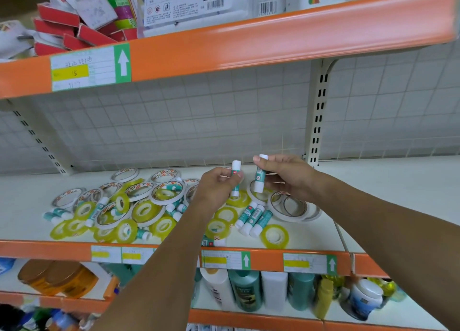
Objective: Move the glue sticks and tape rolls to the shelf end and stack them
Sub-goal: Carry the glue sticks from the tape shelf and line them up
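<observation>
Head view, store shelving w/ orange edge strips. Left hand [219,185] pinches one glue stick [235,179] upright, thumb and fingertips round its teal label, white cap up. Right hand [286,176] grips a second glue stick [259,175], also approx. upright, thumb pressed near its top cap. Both sticks are held above the middle shelf [373,181], near each other but apart. Below and left of the hands lies a loose pile: white-edged tape rolls [165,192], yellow tape rolls [145,211] and more glue sticks scattered among them, many overlapping. Three glue sticks [252,220] lie side by side, touching, just below the hands; a lone yellow roll [275,236] sits near the shelf's front edge, right of them. Right portion of the middle shelf is bare white board. Price labels [90,68] w/ green arrows sit on the orange strips. Upper shelf carries red boxes [59,29] and packaged goods; lower shelf holds bottles [246,291] and jars [57,278].
</observation>
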The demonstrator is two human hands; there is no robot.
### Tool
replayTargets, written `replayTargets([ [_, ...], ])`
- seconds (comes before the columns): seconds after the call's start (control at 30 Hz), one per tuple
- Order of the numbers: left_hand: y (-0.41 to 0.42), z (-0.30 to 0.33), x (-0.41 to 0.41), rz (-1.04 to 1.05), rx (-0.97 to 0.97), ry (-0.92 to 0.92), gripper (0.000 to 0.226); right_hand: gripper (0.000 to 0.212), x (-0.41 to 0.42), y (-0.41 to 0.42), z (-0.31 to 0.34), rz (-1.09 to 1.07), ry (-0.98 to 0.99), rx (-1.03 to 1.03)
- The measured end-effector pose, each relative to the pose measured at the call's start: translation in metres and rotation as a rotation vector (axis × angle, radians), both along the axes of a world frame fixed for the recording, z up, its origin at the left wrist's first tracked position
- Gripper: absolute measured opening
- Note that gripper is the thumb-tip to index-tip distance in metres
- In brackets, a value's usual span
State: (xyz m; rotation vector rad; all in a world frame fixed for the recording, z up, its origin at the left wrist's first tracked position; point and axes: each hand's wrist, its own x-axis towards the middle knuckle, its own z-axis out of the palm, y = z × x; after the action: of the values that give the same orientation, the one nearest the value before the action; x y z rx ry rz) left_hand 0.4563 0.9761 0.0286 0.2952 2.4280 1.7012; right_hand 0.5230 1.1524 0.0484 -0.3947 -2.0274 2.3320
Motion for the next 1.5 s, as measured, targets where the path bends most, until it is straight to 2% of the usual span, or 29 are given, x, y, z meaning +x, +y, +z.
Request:
replayTargets([
  [0.2,0.011,0.004,0.007,-0.026,0.049,-0.034,0.024,0.047,0.013,0.009,0.005,0.014,-0.055,-0.066],
  [0.33,0.015,0.005,0.01,-0.044,0.064,-0.04,0.024,0.053,0.019,0.017,0.005,-0.052,-0.071,-0.19],
  [0.47,0.019,0.004,0.011,-0.057,0.082,-0.052,0.027,0.045,0.023,0.026,0.005,-0.088,-0.123,-0.2],
  [0.6,0.026,0.003,0.013,-0.084,0.104,-0.074,0.025,0.049,0.027,0.031,0.005,-0.151,-0.179,-0.265],
  [0.8,0.035,0.005,0.017,-0.111,0.122,-0.107,0.026,0.036,0.036,0.039,0.005,-0.112,-0.187,-0.307],
  [1.03,0.042,0.006,0.02,-0.14,0.116,-0.089,0.018,0.043,0.04,0.044,0.005,-0.086,-0.159,-0.352],
  [1.23,0.049,0.011,0.025,-0.164,0.096,-0.062,0.022,0.034,0.054,0.046,0.009,-0.075,-0.126,-0.419],
  [1.4,0.053,0.01,0.03,-0.19,0.073,-0.026,0.019,0.035,0.066,0.043,0.009,-0.114,-0.118,-0.359],
  [1.5,0.05,0.01,0.029,-0.222,0.037,-0.009,0.021,0.019,0.07,0.034,0.008,-0.106,-0.104,-0.172],
])
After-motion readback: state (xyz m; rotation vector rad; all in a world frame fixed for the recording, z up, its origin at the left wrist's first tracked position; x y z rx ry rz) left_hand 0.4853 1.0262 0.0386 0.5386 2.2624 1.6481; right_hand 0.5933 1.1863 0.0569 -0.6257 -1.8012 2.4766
